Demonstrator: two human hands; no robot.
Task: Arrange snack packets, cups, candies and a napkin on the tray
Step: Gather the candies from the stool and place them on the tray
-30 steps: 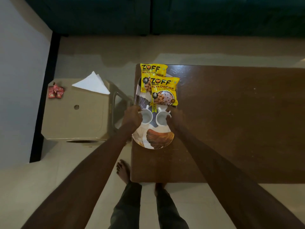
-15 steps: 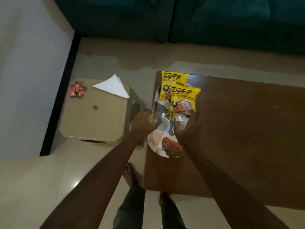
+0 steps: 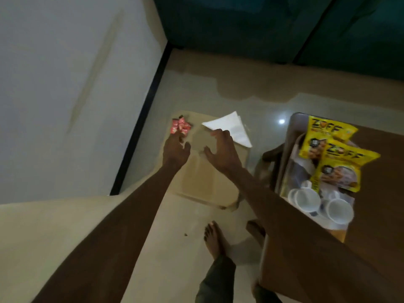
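Note:
On the beige stool [image 3: 203,178] lie several red-wrapped candies [image 3: 181,126] and a folded white napkin [image 3: 231,127]. My left hand [image 3: 176,152] is over the stool, fingers apart, its fingertips just touching the candies. My right hand [image 3: 220,149] hovers open with fingertips at the napkin's near edge. On the right, the patterned tray [image 3: 290,154] on the brown table carries two yellow snack packets [image 3: 341,167] and two white cups [image 3: 306,200], side by side near its front.
The brown table [image 3: 380,215] fills the right side. A white wall with a black skirting [image 3: 140,119] stands left of the stool. A dark teal sofa [image 3: 273,25] is at the back. My bare feet [image 3: 214,241] are on the tiled floor.
Both hands have left the cups on the tray and moved left to the stool, over the candies and napkin. The view has swung left.

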